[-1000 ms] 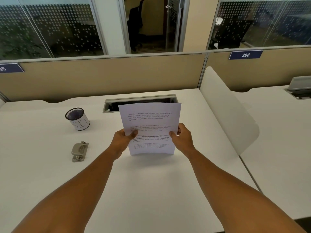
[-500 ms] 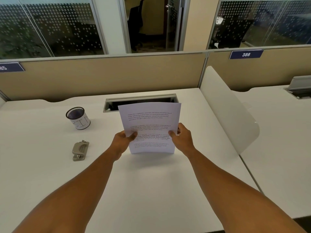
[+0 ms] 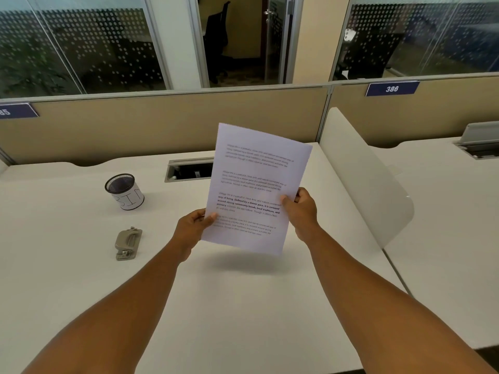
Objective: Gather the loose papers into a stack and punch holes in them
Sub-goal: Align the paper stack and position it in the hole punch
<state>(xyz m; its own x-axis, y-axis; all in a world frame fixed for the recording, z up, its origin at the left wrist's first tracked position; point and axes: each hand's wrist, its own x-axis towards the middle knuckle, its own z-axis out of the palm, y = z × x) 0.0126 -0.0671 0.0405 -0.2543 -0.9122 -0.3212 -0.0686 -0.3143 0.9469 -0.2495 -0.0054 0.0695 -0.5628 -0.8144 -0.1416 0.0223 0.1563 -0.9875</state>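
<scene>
Gripping paper stack (image 3: 256, 190) edges, above desk (image 3: 243, 306).

my papers (image 3: 256, 184) held up off the desk (image 3: 243, 306) between my left hand (image 3: 190, 228) and right hand (image 3: 302, 211), hole punch (image 3: 128, 242) lying off to my left, mesh cup (image 3: 124, 191) behind it, cable slot (image 3: 189, 170) behind the papers, divider panel (image 3: 364, 179) on my right
</scene>
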